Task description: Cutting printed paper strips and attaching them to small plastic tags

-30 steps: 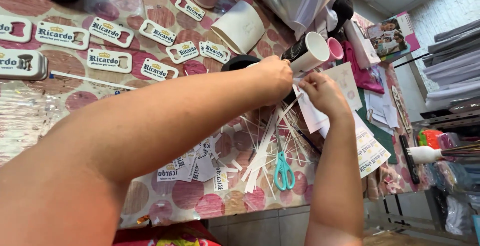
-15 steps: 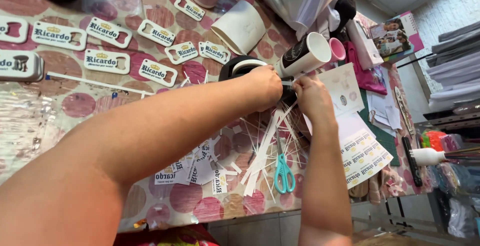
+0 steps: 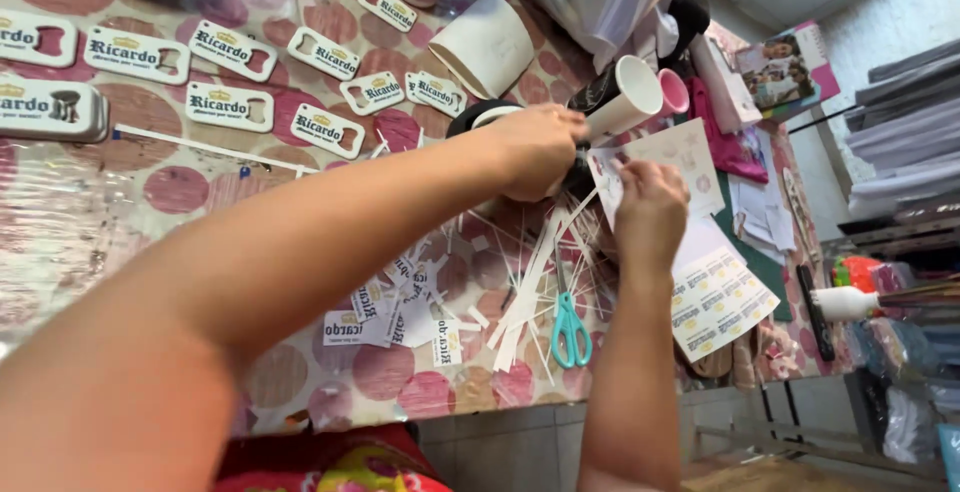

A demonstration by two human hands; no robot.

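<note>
From the head camera, looking down, both forearms stretch away over a table (image 3: 180,192) covered in a cloth with pink circles. The left hand (image 3: 535,147) is curled shut over something dark beside a roll of black tape (image 3: 478,114); what it clasps is covered by the knuckles, so I cannot tell what it is. The right hand (image 3: 650,214) is just beside it, a little nearer the table's edge, fingers bent down onto a white printed sheet (image 3: 665,157) and seeming to pinch its near edge (the fingertips themselves are turned away, so the grip is a judgement). The sheet lies beyond and to the right of the right hand's fingers, its long side running away toward the white cup (image 3: 625,100) lying on its side; the right hand is the nearer one to it.

Below the hands lies a fan of thin white paper strips (image 3: 530,287), and teal-handled scissors (image 3: 570,330) rest with their blades pointing up toward the hands. Small cut labels (image 3: 395,307) are heaped near the left forearm, flat white openers (image 3: 230,107) are spread further left, and more printed sheets (image 3: 720,302) overhang the table's edge. The far right clutter is hard to make out.
</note>
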